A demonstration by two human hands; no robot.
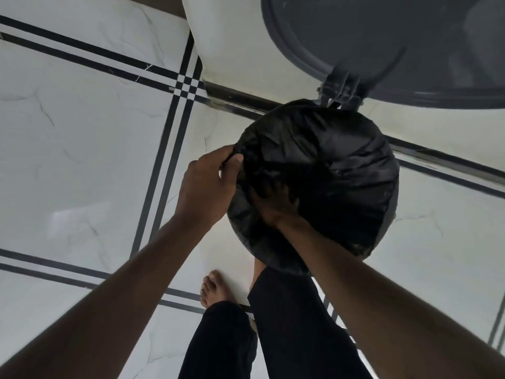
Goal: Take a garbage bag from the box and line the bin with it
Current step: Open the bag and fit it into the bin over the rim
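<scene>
Black garbage bag (322, 160) already draped over the bin (389, 214), film stretched across the mouth and folded down over the rim all round; only a grey sliver of bin wall visible at the right side. Thin, soft, crinkled plastic: judged very light, limp, somewhat slick, prone to tearing if dragged hard across the rim edge. Best taken at the folded hem, by pinch, not by the slack middle. Left hand (207, 184) at the left edge of the rim, thumb and fingers closed in a pinch on a fold of the film. Right hand (276, 203) pressed down into the bag near the front edge of the mouth, fingers spread and partly sunk in dark plastic; whether closed on any film, cannot tell. Lid (382, 42) swung up and back on its hinge (341, 88) at the far edge of the rim; hinge bracket likely to snag the hem there. Bare foot (216, 291) and dark trouser legs (287, 324) close against the front of the bin, second foot hidden beneath it. White marble floor (82, 160) with black inlay lines, white wall (232, 36) behind. Box not in view.
</scene>
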